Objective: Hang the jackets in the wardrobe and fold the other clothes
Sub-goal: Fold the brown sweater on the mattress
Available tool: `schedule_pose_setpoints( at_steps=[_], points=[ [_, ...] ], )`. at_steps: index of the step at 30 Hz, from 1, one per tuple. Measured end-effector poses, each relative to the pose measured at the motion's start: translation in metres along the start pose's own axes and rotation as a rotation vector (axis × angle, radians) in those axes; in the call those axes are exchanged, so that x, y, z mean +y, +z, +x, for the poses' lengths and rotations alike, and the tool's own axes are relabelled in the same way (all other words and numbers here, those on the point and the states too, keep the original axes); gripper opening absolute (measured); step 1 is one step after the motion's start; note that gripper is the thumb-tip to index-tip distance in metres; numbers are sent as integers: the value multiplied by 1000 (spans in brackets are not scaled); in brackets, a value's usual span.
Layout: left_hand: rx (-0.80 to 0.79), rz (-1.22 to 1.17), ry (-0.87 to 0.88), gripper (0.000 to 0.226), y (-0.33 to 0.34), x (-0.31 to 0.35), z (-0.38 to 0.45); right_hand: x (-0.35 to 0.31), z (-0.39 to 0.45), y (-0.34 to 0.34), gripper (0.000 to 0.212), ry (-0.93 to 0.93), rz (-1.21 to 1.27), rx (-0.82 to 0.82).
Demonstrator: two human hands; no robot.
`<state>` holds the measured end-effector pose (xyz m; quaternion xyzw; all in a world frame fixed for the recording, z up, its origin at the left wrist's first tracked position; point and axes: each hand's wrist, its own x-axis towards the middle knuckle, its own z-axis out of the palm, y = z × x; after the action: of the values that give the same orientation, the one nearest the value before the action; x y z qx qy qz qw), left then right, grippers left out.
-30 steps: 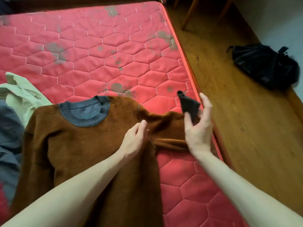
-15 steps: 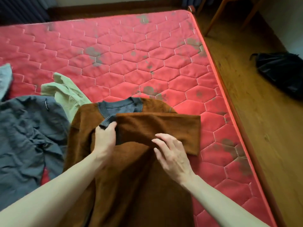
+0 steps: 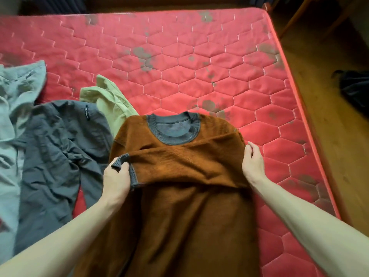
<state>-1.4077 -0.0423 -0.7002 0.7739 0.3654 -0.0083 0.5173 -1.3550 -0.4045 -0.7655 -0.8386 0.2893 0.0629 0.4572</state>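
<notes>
A brown fleece sweater (image 3: 179, 206) with a grey ribbed collar lies flat on the red quilted mattress (image 3: 199, 66). Its right sleeve is folded across the chest toward the left. My left hand (image 3: 116, 180) grips the grey cuff of that sleeve at the sweater's left side. At the fold on the sweater's right edge, my right hand (image 3: 252, 162) holds the fabric with curled fingers.
A dark grey jacket (image 3: 58, 156), a pale green garment (image 3: 111, 100) and a light grey-blue garment (image 3: 14, 108) lie crumpled left of the sweater. The mattress edge runs down the right, with wooden floor, a black bag (image 3: 355, 88) and chair legs (image 3: 295, 17) beyond.
The right sleeve has been carried across the chest to the left. My left hand took over the cuff and drew it leftward; my right hand moved out to the sweater's right edge.
</notes>
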Motion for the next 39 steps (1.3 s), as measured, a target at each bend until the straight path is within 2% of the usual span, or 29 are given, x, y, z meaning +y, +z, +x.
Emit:
schedule_pose_setpoints(
  at_steps=[2,4,5,8,12,13,16,19,24,26,28,30,32,34,37,39],
  points=[
    [22,-3,41,16,-3,-2,2,-4,16,1,50,-63,-88,22],
    [41,12,64,18,-6,-2,7,-8,32,-4,75,-181,-250,-46],
    [43,17,80,21,-8,-2,8,-13,38,-8,79,-256,-328,-101],
    [2,42,127,29,-9,0,13,-35,52,-17,68,-429,-552,-287],
    [-6,65,164,17,-6,1,22,-52,69,-26,54,-582,-973,-455],
    [3,67,169,18,-5,1,24,-52,72,-30,48,-621,-1054,-470],
    [26,80,164,23,1,4,29,-50,81,-46,61,-658,-1174,-421],
    [89,95,148,25,6,4,34,-43,92,-64,41,-585,-1154,-347],
    [114,142,120,28,14,4,42,-25,97,-71,32,-476,-1098,-145],
    [117,175,142,24,15,6,44,-22,94,-65,27,-440,-972,-104],
    [110,211,160,19,15,10,43,-21,89,-58,23,-554,-774,-59],
    [96,236,177,15,13,11,42,-16,83,-53,21,-767,-704,-43],
    [98,274,176,15,10,8,44,-8,74,-46,24,-865,-757,-191],
    [85,314,176,15,5,3,47,-1,62,-36,35,-754,-877,-327],
    [15,318,171,15,-3,-9,50,1,39,-14,40,-664,-935,-153],
    [-10,261,157,36,-9,-16,51,-6,18,7,40,-709,-809,-88]
  ],
)
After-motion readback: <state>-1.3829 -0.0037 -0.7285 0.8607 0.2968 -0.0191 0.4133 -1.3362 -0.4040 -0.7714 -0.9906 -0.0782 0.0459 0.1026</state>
